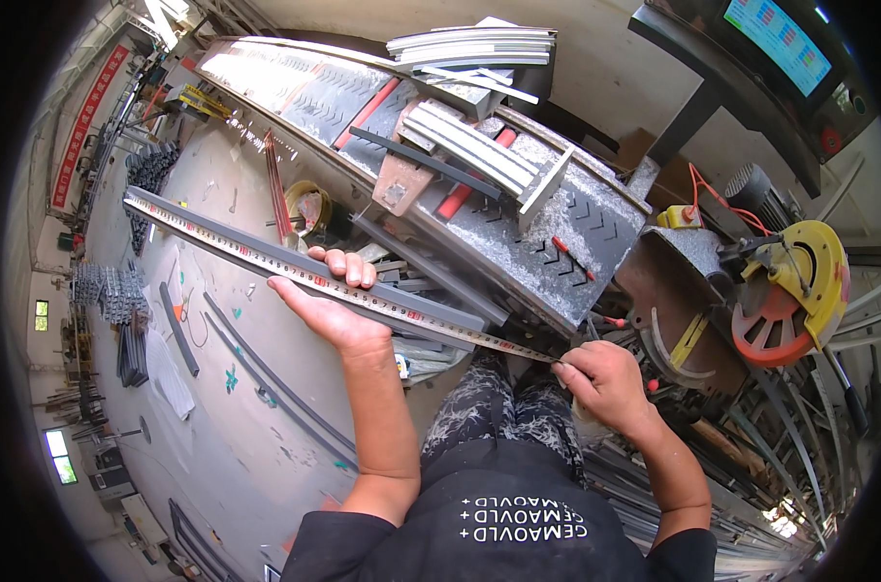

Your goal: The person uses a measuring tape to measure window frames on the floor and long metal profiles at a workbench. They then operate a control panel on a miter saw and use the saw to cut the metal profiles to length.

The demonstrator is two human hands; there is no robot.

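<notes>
A long dark grey metal profile [431,304] slants across the middle, from the upper left down toward my body. My left hand [329,303] is wrapped round it near its middle, palm beneath and fingertips over the far edge. The extended blade of a tape measure [460,332] lies along the profile's near side and runs past its near end. At the right end of the blade, my right hand [603,383] is closed on the tape measure. Whether the tape's case sits inside that fist is hidden.
Beyond the profile stands a debris-covered workbench [581,228] with white profile offcuts [469,145]. A saw with a yellow and orange guard [789,291] is at the right, below a monitor [778,44]. Long strips [275,378] lie on the floor at left, and a bucket [312,209] stands beside the bench.
</notes>
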